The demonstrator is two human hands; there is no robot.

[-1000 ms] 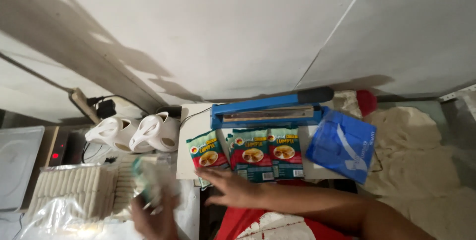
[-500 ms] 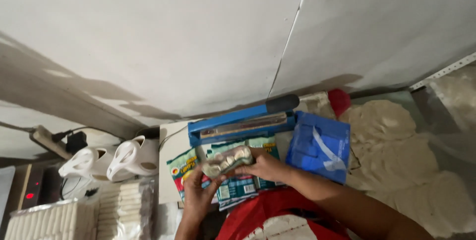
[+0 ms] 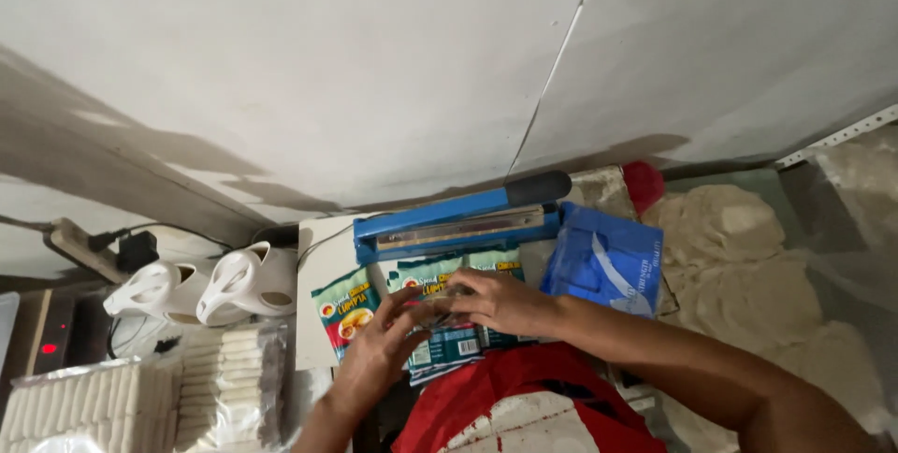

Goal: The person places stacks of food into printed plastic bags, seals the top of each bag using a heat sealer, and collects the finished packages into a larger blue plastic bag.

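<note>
In the head view, half a second back both our hands held a small clear bag up over the printed packets; now the same bag (image 3: 440, 308) sits lower, just above the packets (image 3: 449, 345), and the hands have closed in nearer each other. A second ago the left hand was off to the side by the stacked wrappers and the right lay flat by the packets.

Our left hand (image 3: 379, 350) comes up from below, wrist bent, its fingers (image 3: 404, 305) curled and clamped on the bag's near edge. Our right hand (image 3: 500, 302) reaches in from the right, forearm stretched across the red cloth (image 3: 524, 397), its fingers (image 3: 465, 287) pinched on the bag's far edge.

Just beyond the fingers lies the blue sealer (image 3: 458, 224) on the desk (image 3: 323, 257). Right of the fingers rests a blue bag (image 3: 608, 261). Left of them stand two white holders (image 3: 224, 280) and stacked wrappers (image 3: 220, 378).
</note>
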